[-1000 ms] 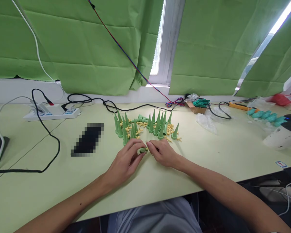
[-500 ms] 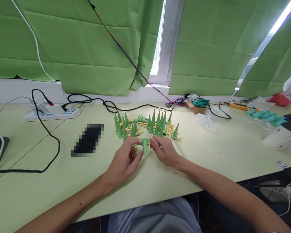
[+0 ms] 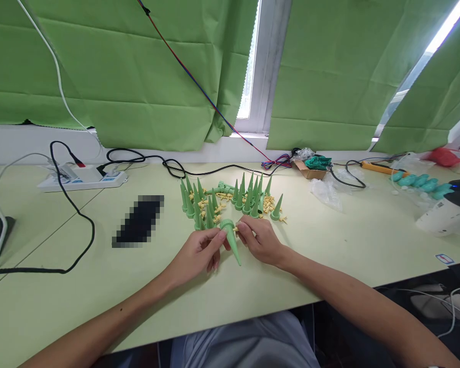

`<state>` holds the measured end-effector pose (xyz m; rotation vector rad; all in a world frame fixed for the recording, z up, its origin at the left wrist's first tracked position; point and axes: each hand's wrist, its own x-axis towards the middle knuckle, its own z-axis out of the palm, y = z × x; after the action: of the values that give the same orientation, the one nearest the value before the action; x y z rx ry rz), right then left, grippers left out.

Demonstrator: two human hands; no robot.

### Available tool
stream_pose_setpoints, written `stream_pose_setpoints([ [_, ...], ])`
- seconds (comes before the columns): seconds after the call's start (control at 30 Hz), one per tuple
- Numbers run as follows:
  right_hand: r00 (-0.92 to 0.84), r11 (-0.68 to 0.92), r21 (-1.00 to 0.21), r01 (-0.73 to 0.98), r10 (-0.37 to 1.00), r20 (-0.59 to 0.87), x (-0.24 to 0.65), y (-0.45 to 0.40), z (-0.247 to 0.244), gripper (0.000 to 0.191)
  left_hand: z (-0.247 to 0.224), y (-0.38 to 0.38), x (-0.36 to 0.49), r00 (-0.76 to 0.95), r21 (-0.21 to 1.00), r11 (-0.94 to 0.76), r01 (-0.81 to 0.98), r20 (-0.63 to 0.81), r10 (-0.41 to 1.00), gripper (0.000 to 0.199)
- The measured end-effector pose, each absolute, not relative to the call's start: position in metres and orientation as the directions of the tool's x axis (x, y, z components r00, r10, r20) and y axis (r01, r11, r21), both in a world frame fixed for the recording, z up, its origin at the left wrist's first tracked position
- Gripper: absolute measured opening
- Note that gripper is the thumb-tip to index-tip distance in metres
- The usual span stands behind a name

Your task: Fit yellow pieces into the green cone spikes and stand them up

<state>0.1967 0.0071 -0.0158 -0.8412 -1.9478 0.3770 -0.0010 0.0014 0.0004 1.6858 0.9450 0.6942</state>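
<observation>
Between thumb and fingers, my left hand (image 3: 203,248) grips a green plastic spike (image 3: 231,240), its wide capped end up and its point slanting down to the right. My right hand (image 3: 258,239) is closed in a pinch on a small yellow plastic piece (image 3: 235,229) at the spike's side, near the cap. Whether that piece is seated in the spike I cannot tell. Just beyond my hands, several green spikes (image 3: 248,200) stand point up in two clusters. Small yellow pieces (image 3: 268,204) lie among them, and some spikes have one at the base.
Behind the spikes lie green tubular parts (image 3: 226,187). A pixelated dark object (image 3: 138,221) and a white power strip (image 3: 84,179) are on the left. A small cardboard box (image 3: 308,171), a clear plastic bag (image 3: 325,194) and a white cup-like container (image 3: 446,212) are on the right.
My left hand has moved down and closed round the spike. The spike's point has swung down and to the right. My right hand has stayed nearly in place.
</observation>
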Motion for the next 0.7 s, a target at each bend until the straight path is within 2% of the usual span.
stream_pose_setpoints([
  [0.17, -0.333, 0.731, -0.572, 0.372, 0.68, 0.653, 0.1979, 0.0083, -0.016, 0.038, 0.0061, 0.0009, 0.0017, 0.535, 0.975, -0.077, 0.207, -0.047, 0.843, 0.049],
  [0.33, -0.352, 0.741, -0.583, 0.333, 0.671, 0.653, 0.1974, 0.0083, -0.0155, 0.032, 0.0088, -0.0004, 0.0009, 0.525, 0.972, -0.101, 0.21, -0.025, 0.85, 0.044],
  [0.53, -0.38, 0.715, -0.593, 0.37, 0.699, 0.605, 0.1972, 0.008, -0.0156, 0.029, 0.0043, 0.001, -0.0001, 0.528, 0.965, -0.14, 0.222, 0.002, 0.849, 0.037],
  [0.7, -0.405, 0.706, -0.594, 0.385, 0.708, 0.579, 0.1976, 0.0075, -0.0154, 0.027, 0.0032, -0.0013, 0.001, 0.451, 0.956, -0.157, 0.247, 0.03, 0.892, 0.036],
])
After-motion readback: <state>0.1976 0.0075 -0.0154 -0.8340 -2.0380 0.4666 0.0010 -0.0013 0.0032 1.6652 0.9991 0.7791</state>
